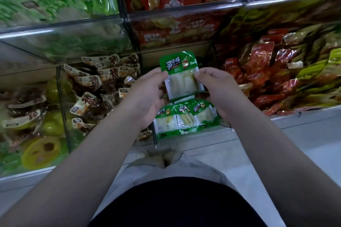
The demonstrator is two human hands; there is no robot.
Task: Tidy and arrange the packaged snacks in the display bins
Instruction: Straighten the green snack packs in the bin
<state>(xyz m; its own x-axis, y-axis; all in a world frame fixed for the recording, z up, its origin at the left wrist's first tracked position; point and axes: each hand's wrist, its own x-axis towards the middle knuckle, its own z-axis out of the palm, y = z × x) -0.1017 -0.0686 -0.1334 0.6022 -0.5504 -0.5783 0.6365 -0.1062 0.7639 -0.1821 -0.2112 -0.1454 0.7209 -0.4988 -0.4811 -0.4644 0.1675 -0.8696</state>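
A green-topped snack packet (181, 77) with pale strips inside is held upright above the middle clear bin. My left hand (145, 96) pinches its left edge and my right hand (219, 90) pinches its right edge. Below them, three matching green packets (186, 118) stand in a row against the bin's front wall (184, 132). More of the stack behind the held packet is hidden by my hands.
The bin to the left holds brown-and-cream packets (96, 86), and further left lie yellow-green ones (42, 149). Red packets (258, 72) and olive ones (317, 72) fill the right bin. An upper shelf (184, 7) carries green and red bags. White floor lies below.
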